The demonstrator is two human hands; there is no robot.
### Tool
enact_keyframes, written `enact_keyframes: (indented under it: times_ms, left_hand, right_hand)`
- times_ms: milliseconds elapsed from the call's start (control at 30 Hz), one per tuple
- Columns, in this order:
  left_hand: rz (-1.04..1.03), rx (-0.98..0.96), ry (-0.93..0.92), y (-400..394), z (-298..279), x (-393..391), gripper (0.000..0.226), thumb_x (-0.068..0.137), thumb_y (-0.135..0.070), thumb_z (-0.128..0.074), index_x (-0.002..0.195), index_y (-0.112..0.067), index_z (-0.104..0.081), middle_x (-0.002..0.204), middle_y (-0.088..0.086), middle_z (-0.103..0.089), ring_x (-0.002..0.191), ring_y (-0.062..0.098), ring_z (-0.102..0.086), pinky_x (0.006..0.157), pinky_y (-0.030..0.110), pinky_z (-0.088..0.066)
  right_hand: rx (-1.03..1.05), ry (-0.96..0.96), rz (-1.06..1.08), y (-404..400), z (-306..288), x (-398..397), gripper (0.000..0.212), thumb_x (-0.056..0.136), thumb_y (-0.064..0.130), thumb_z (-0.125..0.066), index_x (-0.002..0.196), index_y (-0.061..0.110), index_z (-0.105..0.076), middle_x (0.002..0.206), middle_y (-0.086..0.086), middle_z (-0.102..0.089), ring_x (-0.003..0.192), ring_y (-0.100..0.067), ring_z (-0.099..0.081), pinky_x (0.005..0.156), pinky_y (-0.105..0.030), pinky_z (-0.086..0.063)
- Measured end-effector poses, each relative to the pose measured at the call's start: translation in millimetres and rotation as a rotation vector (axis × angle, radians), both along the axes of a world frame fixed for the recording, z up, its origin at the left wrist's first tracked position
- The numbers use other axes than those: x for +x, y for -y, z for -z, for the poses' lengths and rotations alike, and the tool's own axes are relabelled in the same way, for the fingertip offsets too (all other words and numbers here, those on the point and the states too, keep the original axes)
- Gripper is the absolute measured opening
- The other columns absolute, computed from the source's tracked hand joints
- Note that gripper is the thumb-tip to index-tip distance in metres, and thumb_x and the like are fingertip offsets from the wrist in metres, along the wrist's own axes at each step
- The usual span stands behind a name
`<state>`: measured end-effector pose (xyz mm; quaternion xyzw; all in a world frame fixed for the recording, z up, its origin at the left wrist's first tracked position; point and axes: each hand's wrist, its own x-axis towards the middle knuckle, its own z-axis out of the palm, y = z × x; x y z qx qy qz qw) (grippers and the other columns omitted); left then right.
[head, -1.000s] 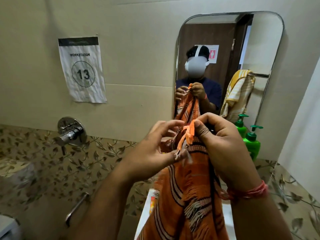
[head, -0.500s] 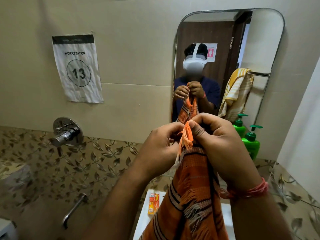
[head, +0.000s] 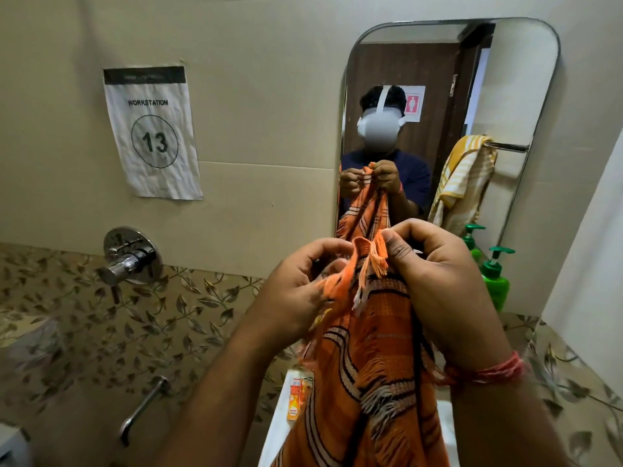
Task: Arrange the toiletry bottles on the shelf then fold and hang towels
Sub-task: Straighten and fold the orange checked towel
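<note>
Both hands hold the top edge of an orange striped towel (head: 367, 365) up in front of the mirror (head: 451, 62). The right hand (head: 438, 281) has its grip pinched on the fringed corner, thumb pressed against the orange tassels, with the other fingers curled round the bunched cloth behind. The left hand (head: 296, 291) sits just beside it, its grip also closed on the towel: thumb and fingertips pinch a fold of the fringe, and loose threads spill between the two hands. The towel hangs straight down from the hands, gathered into folds, and covers much of the white shelf (head: 273, 429) below. A red thread band (head: 499, 369) circles the right wrist.

On the shelf, at the left edge of the hanging cloth, lies a small orange and white tube (head: 295, 399). Two green pump bottles (head: 494, 281) stand near the mirror's lower right corner, behind the right hand; one stands behind the other and is partly hidden.

On the wall to the left hangs a paper sign (head: 151, 133) reading "WORKSTATION 13". Below it are a chrome tap valve (head: 129, 257) and, lower still, a chrome spout (head: 141, 409), set against tiles with a leaf pattern. The mirror reflects the person holding the towel, and a yellow striped towel (head: 465, 176) draped over a rail.
</note>
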<state>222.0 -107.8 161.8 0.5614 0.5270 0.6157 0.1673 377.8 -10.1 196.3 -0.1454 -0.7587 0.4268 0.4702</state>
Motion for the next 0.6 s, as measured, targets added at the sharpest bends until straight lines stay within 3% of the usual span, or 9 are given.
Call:
enact_keyframes:
  times_ms: [67,133,233,300,367,467,600]
  left_hand:
    - [0.008,0.009,-0.099,2.9,2.3,0.5,0.07,0.074,-0.078,-0.063,0.128,-0.033,-0.061,0.115,-0.009,-0.066,0.105,0.007,-0.066,0.081,0.027,-0.057]
    - [0.062,0.005,-0.174,5.2,4.8,4.3,0.088,0.068,-0.088,-0.053,0.137,-0.034,-0.052,0.124,-0.007,-0.06,0.108,0.004,-0.064,0.08,0.022,-0.057]
    - [0.05,0.036,-0.105,-0.7,6.3,9.6,0.044,0.083,-0.064,-0.066,0.123,-0.045,-0.06,0.116,-0.013,-0.068,0.109,0.007,-0.067,0.082,0.025,-0.059]
    - [-0.026,0.118,-0.02,-5.2,8.0,9.0,0.02,0.093,-0.042,-0.064,0.111,-0.037,-0.069,0.106,-0.009,-0.074,0.101,0.01,-0.071,0.079,0.023,-0.058]
    - [-0.09,0.163,0.055,-6.0,8.7,6.6,0.016,0.095,-0.037,-0.059,0.101,-0.032,-0.073,0.096,-0.006,-0.076,0.092,0.01,-0.072,0.074,0.02,-0.056]
    - [-0.021,0.166,0.256,-5.2,7.7,7.6,0.021,0.091,-0.046,-0.058,0.086,-0.031,-0.072,0.084,-0.003,-0.075,0.079,0.01,-0.072,0.066,0.022,-0.056]
    - [0.004,0.148,0.411,-8.8,3.2,13.0,0.024,0.095,-0.045,-0.055,0.084,-0.028,-0.069,0.078,0.001,-0.072,0.069,0.015,-0.071,0.059,0.028,-0.056]
  right_hand:
    - [0.013,0.003,0.03,0.4,0.5,-0.1,0.02,0.097,0.035,-0.058,0.081,0.026,-0.067,0.079,0.001,-0.071,0.07,-0.015,-0.071,0.059,-0.032,-0.058]
    - [0.005,0.0,0.046,1.1,0.8,-0.1,0.02,0.097,0.035,-0.059,0.081,0.025,-0.066,0.08,0.0,-0.072,0.071,-0.015,-0.071,0.061,-0.036,-0.061]
    - [0.007,0.008,0.037,3.4,0.3,-1.0,0.02,0.098,0.033,-0.059,0.081,0.024,-0.067,0.082,-0.002,-0.072,0.073,-0.017,-0.072,0.066,-0.043,-0.063]
    - [-0.006,0.013,0.022,4.7,-0.7,-1.2,0.02,0.097,0.033,-0.06,0.081,0.024,-0.067,0.081,-0.003,-0.072,0.074,-0.02,-0.072,0.068,-0.048,-0.062]
    - [-0.03,0.012,0.005,5.1,-1.4,-0.2,0.02,0.097,0.033,-0.06,0.081,0.023,-0.067,0.081,-0.004,-0.072,0.075,-0.023,-0.072,0.071,-0.053,-0.061]
    - [-0.042,0.017,-0.02,4.4,-1.5,2.1,0.021,0.095,0.034,-0.06,0.081,0.021,-0.068,0.082,-0.006,-0.071,0.077,-0.026,-0.072,0.073,-0.055,-0.061]
    - [-0.002,0.066,-0.041,5.0,-1.0,1.0,0.021,0.093,0.039,-0.059,0.081,0.024,-0.069,0.084,-0.003,-0.071,0.08,-0.02,-0.071,0.074,-0.047,-0.061]
